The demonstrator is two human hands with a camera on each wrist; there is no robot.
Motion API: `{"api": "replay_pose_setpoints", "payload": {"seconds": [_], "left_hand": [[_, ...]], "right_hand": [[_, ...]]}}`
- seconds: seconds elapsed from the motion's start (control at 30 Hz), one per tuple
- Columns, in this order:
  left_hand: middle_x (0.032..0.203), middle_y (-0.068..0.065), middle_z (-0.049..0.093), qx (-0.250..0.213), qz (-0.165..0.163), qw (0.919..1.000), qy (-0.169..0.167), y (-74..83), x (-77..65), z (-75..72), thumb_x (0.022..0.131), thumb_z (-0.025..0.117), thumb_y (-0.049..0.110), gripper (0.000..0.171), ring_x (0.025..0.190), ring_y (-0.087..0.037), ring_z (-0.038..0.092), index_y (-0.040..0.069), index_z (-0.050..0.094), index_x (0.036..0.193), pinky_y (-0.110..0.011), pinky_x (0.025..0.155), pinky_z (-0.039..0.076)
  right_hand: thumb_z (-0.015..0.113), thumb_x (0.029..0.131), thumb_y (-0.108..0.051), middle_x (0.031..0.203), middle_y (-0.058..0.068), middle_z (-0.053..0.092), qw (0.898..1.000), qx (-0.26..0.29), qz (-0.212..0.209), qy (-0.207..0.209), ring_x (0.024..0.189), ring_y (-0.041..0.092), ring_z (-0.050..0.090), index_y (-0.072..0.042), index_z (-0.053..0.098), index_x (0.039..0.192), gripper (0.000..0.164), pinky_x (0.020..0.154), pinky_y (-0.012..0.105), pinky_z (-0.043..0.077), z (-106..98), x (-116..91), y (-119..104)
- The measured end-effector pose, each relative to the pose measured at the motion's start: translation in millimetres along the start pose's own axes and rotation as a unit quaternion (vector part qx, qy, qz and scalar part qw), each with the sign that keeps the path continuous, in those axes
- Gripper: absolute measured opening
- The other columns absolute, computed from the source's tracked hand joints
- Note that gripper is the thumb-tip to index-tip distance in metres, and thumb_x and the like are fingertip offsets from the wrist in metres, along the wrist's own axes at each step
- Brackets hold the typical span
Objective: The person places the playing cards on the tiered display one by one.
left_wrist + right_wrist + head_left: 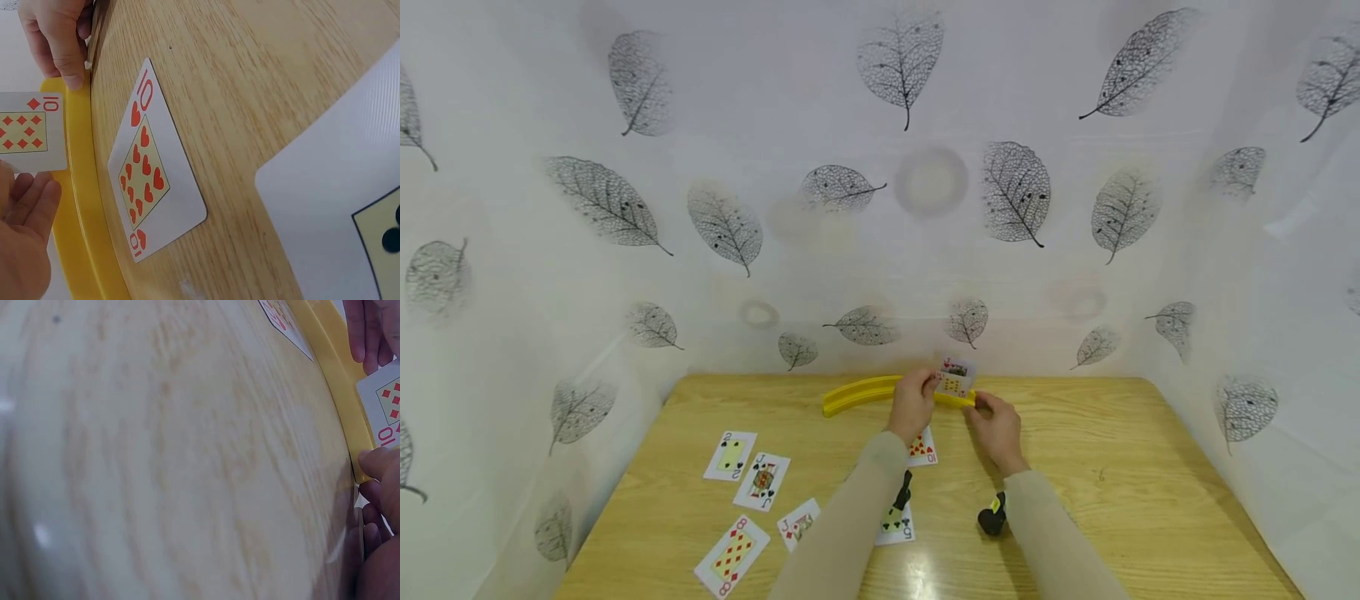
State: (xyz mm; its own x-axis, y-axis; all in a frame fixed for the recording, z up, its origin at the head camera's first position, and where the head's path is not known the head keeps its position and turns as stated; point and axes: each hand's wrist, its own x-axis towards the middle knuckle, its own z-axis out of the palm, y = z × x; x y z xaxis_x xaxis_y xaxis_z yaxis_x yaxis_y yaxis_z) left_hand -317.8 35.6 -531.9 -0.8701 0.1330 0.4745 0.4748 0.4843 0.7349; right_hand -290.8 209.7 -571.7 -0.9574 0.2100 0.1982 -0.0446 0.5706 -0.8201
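My left hand (913, 406) pinches a ten of diamonds (55, 140) at the right part of a curved yellow card holder (859, 395). The card's lower edge is at the holder; whether it sits in the slot I cannot tell. Behind it a jack card (957, 366) stands upright, partly covered. My right hand (997, 431) grips the holder's right end, with the thumb on its near side in the right wrist view. Flat on the table before the holder lies a ten of hearts (178, 187), partly behind my left hand in the head view.
At left lie a black two (732, 456), a black jack (763, 482), a red jack (797, 525) and an eight of diamonds (732, 557). A black five (895, 531) is partly under my left forearm. Wrist-worn black devices (992, 518) show beside the sleeves. A leaf-patterned curtain (1037, 317) surrounds the table.
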Motion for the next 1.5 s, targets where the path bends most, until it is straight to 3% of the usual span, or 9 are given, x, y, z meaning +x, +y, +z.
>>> {"api": "replay_pose_setpoints", "payload": {"seconds": [0.1,0.37,0.57,0.73,1.0,1.5], "left_hand": [[0.101,-0.014,0.077,0.003,-0.007,1.0000,-0.006,-0.5,-0.2,1.6,0.105,0.063,0.008,0.013,0.087,-0.025,0.071,0.001,0.074,0.106,-0.034,0.076,0.062],[0.104,-0.012,0.077,0.014,-0.044,0.9985,-0.030,-0.1,0.9,0.8,0.106,0.062,0.011,0.015,0.087,-0.020,0.070,0.003,0.074,0.111,-0.028,0.075,0.061],[0.107,-0.014,0.077,0.009,-0.033,0.9988,-0.035,0.2,1.1,-1.2,0.106,0.061,0.008,0.016,0.093,-0.025,0.073,0.002,0.074,0.112,-0.033,0.080,0.063],[0.106,-0.013,0.077,0.009,-0.029,0.9985,-0.046,0.3,2.6,-2.3,0.107,0.060,0.010,0.017,0.090,-0.024,0.071,0.003,0.074,0.111,-0.033,0.077,0.061],[0.102,-0.013,0.076,0.020,-0.023,0.9987,-0.042,0.1,3.8,-2.3,0.106,0.061,0.008,0.014,0.085,-0.022,0.068,0.002,0.073,0.108,-0.030,0.073,0.059],[0.097,-0.018,0.074,0.002,-0.011,0.9990,-0.043,-1.2,5.5,-5.6,0.105,0.061,0.003,0.013,0.077,-0.022,0.061,-0.005,0.072,0.103,-0.030,0.068,0.054]], "right_hand": [[0.074,0.097,-0.010,0.126,0.028,0.072,1.000,-0.001,-0.003,0.001,0.122,0.044,0.066,0.008,0.067,0.132,0.040,0.111,0.058,0.050,0.8,0.0,1.6],[0.073,0.098,-0.011,0.126,0.029,0.072,1.000,-0.003,-0.002,0.000,0.121,0.044,0.065,0.008,0.066,0.133,0.041,0.109,0.059,0.050,-0.8,-2.0,-1.3],[0.074,0.098,-0.012,0.127,0.028,0.071,1.000,-0.004,-0.001,0.001,0.124,0.044,0.062,0.008,0.065,0.134,0.042,0.112,0.061,0.046,-1.4,-2.1,-1.8],[0.073,0.098,-0.013,0.128,0.028,0.071,1.000,-0.006,0.002,0.001,0.125,0.045,0.061,0.007,0.065,0.134,0.043,0.114,0.061,0.043,-2.0,-1.6,-3.0],[0.074,0.096,-0.011,0.122,0.028,0.073,1.000,-0.010,-0.016,0.016,0.119,0.046,0.065,0.009,0.067,0.129,0.040,0.108,0.062,0.048,-1.1,-3.2,-3.8],[0.073,0.098,-0.012,0.128,0.028,0.071,1.000,-0.002,0.007,-0.005,0.123,0.042,0.065,0.007,0.065,0.134,0.042,0.111,0.058,0.049,1.1,0.5,1.6]]}}
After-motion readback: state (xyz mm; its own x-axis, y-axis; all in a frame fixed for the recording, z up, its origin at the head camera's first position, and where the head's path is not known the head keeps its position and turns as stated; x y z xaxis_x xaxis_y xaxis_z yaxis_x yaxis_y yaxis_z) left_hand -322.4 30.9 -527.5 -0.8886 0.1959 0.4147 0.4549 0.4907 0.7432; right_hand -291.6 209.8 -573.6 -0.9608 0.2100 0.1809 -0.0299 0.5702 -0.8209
